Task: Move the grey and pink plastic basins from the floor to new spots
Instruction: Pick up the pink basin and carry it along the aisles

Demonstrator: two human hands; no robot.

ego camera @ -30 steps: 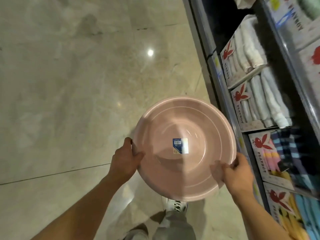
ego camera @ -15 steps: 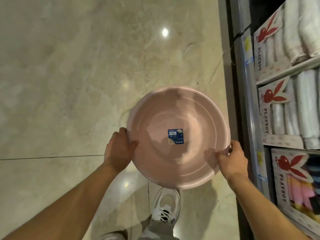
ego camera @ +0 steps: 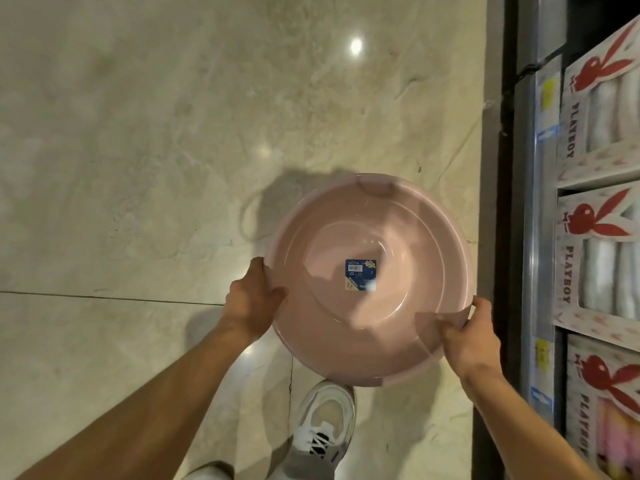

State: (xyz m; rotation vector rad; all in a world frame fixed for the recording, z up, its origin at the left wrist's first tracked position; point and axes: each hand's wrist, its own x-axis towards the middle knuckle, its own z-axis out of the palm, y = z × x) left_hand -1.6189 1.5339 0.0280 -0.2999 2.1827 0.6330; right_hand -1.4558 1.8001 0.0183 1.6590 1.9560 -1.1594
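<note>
Gripping the round pink plastic basin (ego camera: 370,278) at opposite sides of its rim, both bare hands hold it mouth-up above the glossy beige marble floor (ego camera: 138,168). The left hand (ego camera: 251,299) clasps the left edge: the thumb lies over the rim into the bowl, the other fingers curl beneath and are hidden. The right hand (ego camera: 469,339) clasps the near right edge, thumb pressed on top of the rim, remaining fingers wrapped under and out of sight. The basin hangs level, clear of the floor; its shadow falls on the tiles up and to the left. A blue and white rectangular product sticker (ego camera: 361,275) sits in the middle of the basin's bottom. Below the basin's near edge stands a white lace-up sneaker (ego camera: 325,420) with a grey trouser cuff above it. Just to the right of the basin runs a dark metal shelf unit (ego camera: 533,202) with yellow and blue price tags on its rail. Its compartments hold white cardboard towel boxes (ego camera: 599,258) printed with a red rabbit emblem. The grey basin is not in view.
</note>
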